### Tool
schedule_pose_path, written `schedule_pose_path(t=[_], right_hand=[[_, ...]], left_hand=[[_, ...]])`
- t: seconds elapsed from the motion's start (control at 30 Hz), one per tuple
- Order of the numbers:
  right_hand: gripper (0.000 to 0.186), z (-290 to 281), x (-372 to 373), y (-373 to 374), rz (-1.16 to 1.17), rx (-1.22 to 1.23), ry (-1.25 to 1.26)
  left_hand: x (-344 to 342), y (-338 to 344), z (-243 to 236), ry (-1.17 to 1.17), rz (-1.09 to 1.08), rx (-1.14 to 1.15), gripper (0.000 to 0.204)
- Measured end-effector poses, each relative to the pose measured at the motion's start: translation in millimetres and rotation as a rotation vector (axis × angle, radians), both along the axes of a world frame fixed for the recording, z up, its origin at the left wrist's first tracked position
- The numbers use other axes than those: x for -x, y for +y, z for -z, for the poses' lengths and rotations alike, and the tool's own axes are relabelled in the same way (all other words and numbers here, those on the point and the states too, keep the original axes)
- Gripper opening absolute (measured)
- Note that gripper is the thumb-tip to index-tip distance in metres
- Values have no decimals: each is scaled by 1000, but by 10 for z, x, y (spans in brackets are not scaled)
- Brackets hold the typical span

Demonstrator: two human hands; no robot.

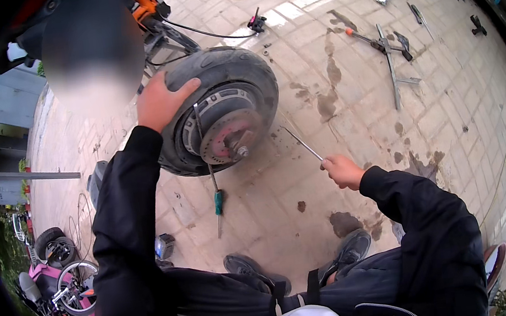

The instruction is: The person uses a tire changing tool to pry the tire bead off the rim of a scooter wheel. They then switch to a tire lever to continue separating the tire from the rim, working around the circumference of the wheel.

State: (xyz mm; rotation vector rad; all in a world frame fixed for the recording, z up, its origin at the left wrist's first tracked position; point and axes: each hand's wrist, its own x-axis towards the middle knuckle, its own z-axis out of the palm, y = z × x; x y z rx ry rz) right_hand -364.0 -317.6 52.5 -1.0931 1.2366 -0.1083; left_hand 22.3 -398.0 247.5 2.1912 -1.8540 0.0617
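Note:
A scooter wheel with a black tyre (264, 89), a hub and a reddish-centred brake disc (217, 143) is upright in front of me. My left hand (161, 103) grips the tyre's upper left, thumb spread along the sidewall. A long metal bar (200, 126) lies against the wheel, its lower end beside a green-handled screwdriver (217, 202) at the bottom of the tyre; whether they are one tool I cannot tell. My right hand (342, 171) holds a thin metal rod (304, 143), its tip pointing at the tyre's right side without visibly touching it.
An orange-and-black vehicle (148, 8) with cables stands upper left. A cross-shaped metal tool (390, 66), an orange-tipped hammer (363, 37) and other tools lie on the paving (457, 105) to the right. A pink bike (47, 284) and spare tyres (49, 244) are lower left; assorted items line the right edge.

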Motion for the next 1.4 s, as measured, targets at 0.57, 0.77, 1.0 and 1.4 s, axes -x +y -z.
schedule_pose_path(t=[0.57, 0.77, 1.0, 1.4], right_hand=[[46, 236, -399, -524, -109, -24, 33], [44, 190, -142, -905, -185, 496, -3], [42, 163, -6, -1559, -381, 546, 125], [33, -51, -187, -2759, -799, 655, 123]], left_hand=[[-25, 1, 21, 36, -5, 38, 82], [-15, -31, 6, 68, 0, 13, 79], [-37, -17, 24, 107, 7, -11, 72], [-62, -41, 28, 262, 61, -40, 68]])
